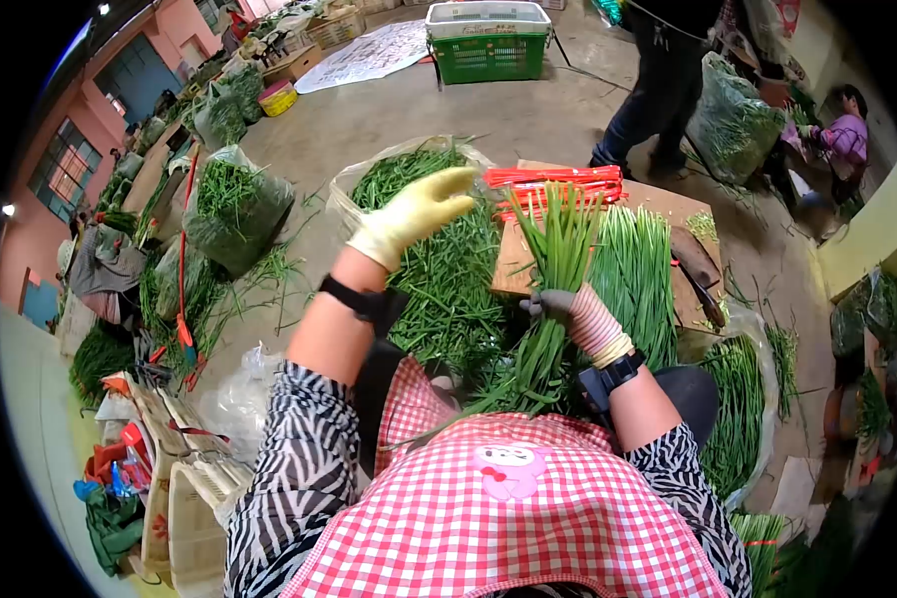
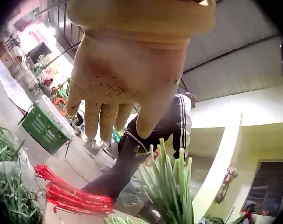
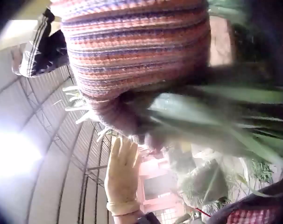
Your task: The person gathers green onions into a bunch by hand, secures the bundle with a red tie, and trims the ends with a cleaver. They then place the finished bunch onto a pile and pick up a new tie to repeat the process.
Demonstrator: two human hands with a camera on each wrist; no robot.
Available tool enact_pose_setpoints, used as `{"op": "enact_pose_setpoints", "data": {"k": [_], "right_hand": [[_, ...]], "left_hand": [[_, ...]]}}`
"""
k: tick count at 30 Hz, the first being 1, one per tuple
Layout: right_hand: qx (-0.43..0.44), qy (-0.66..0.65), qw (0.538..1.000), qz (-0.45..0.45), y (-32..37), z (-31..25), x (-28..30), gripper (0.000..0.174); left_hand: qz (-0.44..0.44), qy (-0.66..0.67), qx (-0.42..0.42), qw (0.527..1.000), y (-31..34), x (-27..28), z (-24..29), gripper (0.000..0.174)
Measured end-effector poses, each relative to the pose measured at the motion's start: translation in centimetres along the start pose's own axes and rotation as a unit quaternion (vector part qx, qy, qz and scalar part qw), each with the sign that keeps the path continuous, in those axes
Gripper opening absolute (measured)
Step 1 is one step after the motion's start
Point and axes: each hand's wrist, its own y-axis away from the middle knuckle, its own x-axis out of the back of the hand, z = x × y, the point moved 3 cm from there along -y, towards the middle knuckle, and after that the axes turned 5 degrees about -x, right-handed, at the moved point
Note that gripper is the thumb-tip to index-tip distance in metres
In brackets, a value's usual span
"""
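Observation:
My right hand, in a striped knit glove with grey fingers, grips a bunch of garlic chives. The pale cut ends point away from me, and the loose leaves hang toward my lap. In the right wrist view the leaves emerge blurred from the glove. My left hand wears a yellow rubber glove and is raised, empty, over a bag of loose greens. Its fingers are extended in the left wrist view. Red ties lie on the board, beside a row of chives.
A brown-handled tool lies at the board's right side. Another bag of chives stands by my right knee. Ahead are a green crate and a standing person's legs. A bag of greens stands on the left floor.

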Motion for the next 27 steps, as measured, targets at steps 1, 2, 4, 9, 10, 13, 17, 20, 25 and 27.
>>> {"op": "enact_pose_setpoints", "data": {"k": [1, 2, 4, 9, 10, 13, 17, 20, 25, 27], "right_hand": [[0.003, -0.008, 1.0, -0.011, -0.3, 0.6, 0.1, 0.028], [0.006, -0.016, 1.0, -0.023, -0.3, 1.2, 0.4, 0.029], [0.014, -0.022, 1.0, -0.015, 2.2, -0.9, -1.9, 0.031], [0.007, -0.013, 1.0, -0.022, 2.1, -0.5, -0.4, 0.023], [0.005, -0.013, 0.999, -0.03, 2.1, -0.8, -0.4, 0.021], [0.007, 0.011, 1.0, -0.008, 1.5, -0.5, 0.1, 0.026], [0.036, 0.35, 0.932, 0.087, 1.9, -2.9, -2.5, 0.045], [0.12, 0.554, 0.811, 0.147, 0.3, -0.9, -3.9, 0.05], [0.099, 0.686, 0.683, 0.232, 2.0, -0.9, -7.1, 0.091], [0.134, 0.724, 0.638, 0.226, 2.3, -0.5, -7.8, 0.1]], "left_hand": [[-0.02, -0.019, 0.013, 1.0, -0.3, -1.5, 0.7, 0.048], [-0.04, -0.038, 0.026, 0.998, -0.6, -2.6, 1.4, 0.044], [-0.074, -0.029, 0.053, 0.995, -1.4, -3.8, 0.8, 0.026], [0.023, -0.147, 0.026, 0.989, -1.6, -1.7, 1.0, 0.027], [0.066, -0.196, 0.04, 0.977, -1.4, -0.3, 1.6, 0.026], [0.025, -0.265, 0.001, 0.964, -0.2, 1.5, -0.2, 0.037], [-0.111, 0.099, 0.032, 0.988, 2.8, -5.1, -2.5, 0.107], [-0.039, 0.427, 0.005, 0.903, 3.4, -9.9, -1.0, 0.112], [0.077, 0.518, -0.008, 0.852, 4.4, -10.6, -2.4, 0.107], [0.068, 0.544, 0.027, 0.836, 4.2, -9.7, -2.2, 0.097]]}}
